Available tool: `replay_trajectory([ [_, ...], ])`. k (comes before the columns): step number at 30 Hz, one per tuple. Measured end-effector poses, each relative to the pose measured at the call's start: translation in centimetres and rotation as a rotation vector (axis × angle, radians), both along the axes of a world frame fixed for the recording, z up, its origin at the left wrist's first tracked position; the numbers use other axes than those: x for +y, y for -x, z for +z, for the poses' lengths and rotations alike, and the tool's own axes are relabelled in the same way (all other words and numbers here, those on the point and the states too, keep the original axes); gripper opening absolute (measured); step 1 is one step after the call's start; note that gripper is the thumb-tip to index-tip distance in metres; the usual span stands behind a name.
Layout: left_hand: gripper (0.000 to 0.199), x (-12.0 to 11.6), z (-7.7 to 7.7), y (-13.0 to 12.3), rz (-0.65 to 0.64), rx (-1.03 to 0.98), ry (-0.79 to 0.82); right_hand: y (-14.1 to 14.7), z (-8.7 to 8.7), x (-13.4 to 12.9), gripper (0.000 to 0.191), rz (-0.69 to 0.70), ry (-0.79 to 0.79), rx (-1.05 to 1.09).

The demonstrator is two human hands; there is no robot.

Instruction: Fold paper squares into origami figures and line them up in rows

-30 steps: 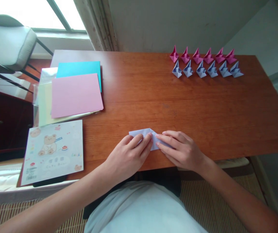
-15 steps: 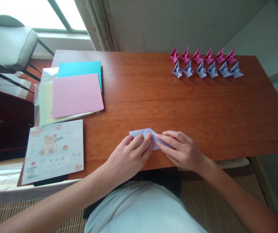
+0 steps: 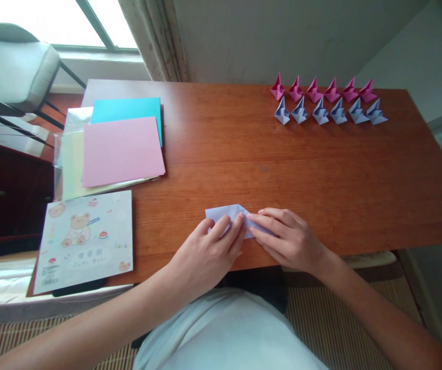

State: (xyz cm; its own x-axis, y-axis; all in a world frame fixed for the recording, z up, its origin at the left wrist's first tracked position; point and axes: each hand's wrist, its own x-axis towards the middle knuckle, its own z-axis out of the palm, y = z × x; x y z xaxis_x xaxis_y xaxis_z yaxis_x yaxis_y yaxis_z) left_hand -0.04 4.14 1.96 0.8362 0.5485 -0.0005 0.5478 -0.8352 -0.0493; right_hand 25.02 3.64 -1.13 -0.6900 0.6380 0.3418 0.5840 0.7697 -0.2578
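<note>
Paper [image 3: 232, 209] lies lengthwise left-to-right, blunt corner [image 3: 238, 207] pointing away.

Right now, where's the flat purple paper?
In the head view, the purple paper lies just below centre, near the front edge of the table, touched by the left hand and right hand, right of the bear card.

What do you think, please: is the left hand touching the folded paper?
Touching: the head view shows the left hand resting fingers on the folded lavender paper.
</note>
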Motion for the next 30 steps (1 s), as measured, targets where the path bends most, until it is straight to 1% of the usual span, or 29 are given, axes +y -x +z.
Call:
replay_trajectory([
  [2, 0.042, 0.0, 0.1, -0.1, -0.001, 0.009, 0.006, 0.2, 0.4, 0.2, 0.03, -0.018, 0.088, 0.085],
  [3, 0.042, 0.0, 0.1, -0.1, -0.003, 0.012, 0.009, 0.4, 0.6, 0.4, 0.029, -0.048, 0.154, 0.149],
  [4, 0.041, 0.0, 0.0, -0.1, -0.006, 0.013, 0.011, 0.7, 1.0, 0.7, 0.026, -0.096, 0.227, 0.22],
  [6, 0.041, 0.0, 0.0, -0.1, -0.009, 0.013, 0.012, 1.5, 1.7, 1.6, 0.018, -0.251, 0.373, 0.326],
  [8, 0.042, 0.0, -0.1, -0.1, -0.01, 0.009, 0.005, 2.4, 2.2, 2.8, 0.01, -0.383, 0.45, 0.298],
  [9, 0.042, 0.0, -0.2, -0.1, -0.008, 0.006, -0.001, 2.8, 2.4, 3.5, 0.009, -0.41, 0.476, 0.256],
  [12, 0.042, 0.0, -0.2, -0.1, -0.001, -0.002, -0.01, 3.7, 2.5, 5.1, 0.009, -0.412, 0.537, 0.154],
  [14, 0.042, 0.0, -0.2, -0.1, -0.003, 0.001, -0.004, 3.9, 2.4, 5.7, 0.009, -0.415, 0.565, 0.109],
  [21, 0.043, -0.1, -0.3, -0.1, -0.017, 0.017, -0.005, 4.4, 2.6, 6.6, 0.012, -0.504, 0.635, -0.011],
  [26, 0.042, -0.1, -0.3, 0.0, -0.021, -0.001, 0.007, 4.8, 3.1, 7.6, 0.013, -0.538, 0.682, -0.069],
  [30, 0.043, -0.1, -0.5, 0.0, -0.022, -0.019, 0.001, 4.8, 3.4, 8.0, 0.018, -0.555, 0.686, -0.103],
])
